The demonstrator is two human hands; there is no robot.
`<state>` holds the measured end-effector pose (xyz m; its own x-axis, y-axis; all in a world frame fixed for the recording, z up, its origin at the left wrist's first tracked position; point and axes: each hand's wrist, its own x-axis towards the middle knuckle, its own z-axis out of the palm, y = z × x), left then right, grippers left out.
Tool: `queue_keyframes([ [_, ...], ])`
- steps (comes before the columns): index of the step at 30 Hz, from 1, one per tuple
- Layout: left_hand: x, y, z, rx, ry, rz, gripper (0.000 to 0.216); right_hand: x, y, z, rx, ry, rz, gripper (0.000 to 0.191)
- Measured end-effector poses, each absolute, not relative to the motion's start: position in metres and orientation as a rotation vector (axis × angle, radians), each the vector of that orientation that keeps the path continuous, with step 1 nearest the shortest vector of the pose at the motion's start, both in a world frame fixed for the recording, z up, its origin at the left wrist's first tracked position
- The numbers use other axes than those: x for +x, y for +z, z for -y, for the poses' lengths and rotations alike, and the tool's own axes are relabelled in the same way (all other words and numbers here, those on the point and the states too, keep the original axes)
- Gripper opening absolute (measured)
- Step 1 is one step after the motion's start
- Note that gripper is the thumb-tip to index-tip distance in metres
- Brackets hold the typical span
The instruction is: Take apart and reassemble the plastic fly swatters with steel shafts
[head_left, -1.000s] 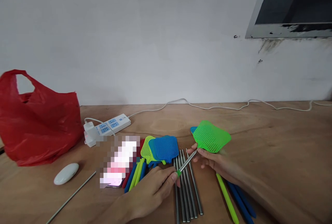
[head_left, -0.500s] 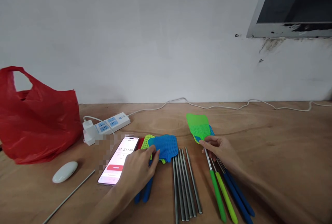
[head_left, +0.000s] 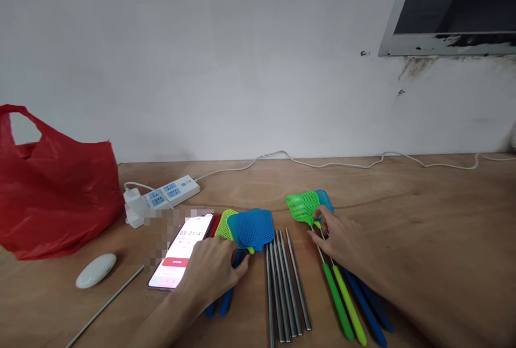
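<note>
My left hand (head_left: pixel 212 270) is over the necks of a left stack of fly swatters, thumb and index finger apart; its other fingers are partly hidden. That stack fans out a red head, a yellow-green head (head_left: pixel 224 226) and overlapping blue heads (head_left: pixel 255 230), with blue handles (head_left: pixel 227 301) below. My right hand (head_left: pixel 336 235) hovers at the neck of a green fly swatter (head_left: pixel 303 207), thumb and index finger spread. A blue head (head_left: pixel 324 199) shows behind it, and green, yellow-green and blue handles (head_left: pixel 368 310) fan toward me. Several metal rods (head_left: pixel 287 289) lie side by side between the stacks.
A lit phone (head_left: pixel 181 251) showing a timer lies left of my left hand. Farther left are a white power strip (head_left: pixel 173 191), a white mouse-shaped object (head_left: pixel 95 271), a thin grey rod (head_left: pixel 105 307) and a red plastic bag (head_left: pixel 60 192). A white cable (head_left: pixel 334 165) runs along the wall.
The green swatter's head has come down flatter onto the table, and my right fingers have spread from its neck. My left hand has drawn slightly back from the blue heads, its thumb opening outward.
</note>
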<state>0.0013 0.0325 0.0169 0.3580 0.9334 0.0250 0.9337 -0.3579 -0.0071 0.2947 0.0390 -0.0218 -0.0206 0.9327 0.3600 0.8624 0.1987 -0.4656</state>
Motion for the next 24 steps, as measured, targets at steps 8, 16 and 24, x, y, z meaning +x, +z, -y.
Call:
queue_keyframes([
  [8,0.001,0.010,-0.028,-2.902,-0.069,1.596,0.026,0.267,-0.004,-0.015,-1.227,0.252,2.391,0.008],
  [16,0.006,0.012,-0.021,-3.029,-0.154,1.423,0.027,0.260,-0.003,-0.008,-1.201,0.252,2.451,0.017],
  [24,0.005,0.012,-0.017,-3.050,-0.055,1.375,0.017,0.255,-0.008,-0.007,-1.260,0.264,2.388,0.013],
])
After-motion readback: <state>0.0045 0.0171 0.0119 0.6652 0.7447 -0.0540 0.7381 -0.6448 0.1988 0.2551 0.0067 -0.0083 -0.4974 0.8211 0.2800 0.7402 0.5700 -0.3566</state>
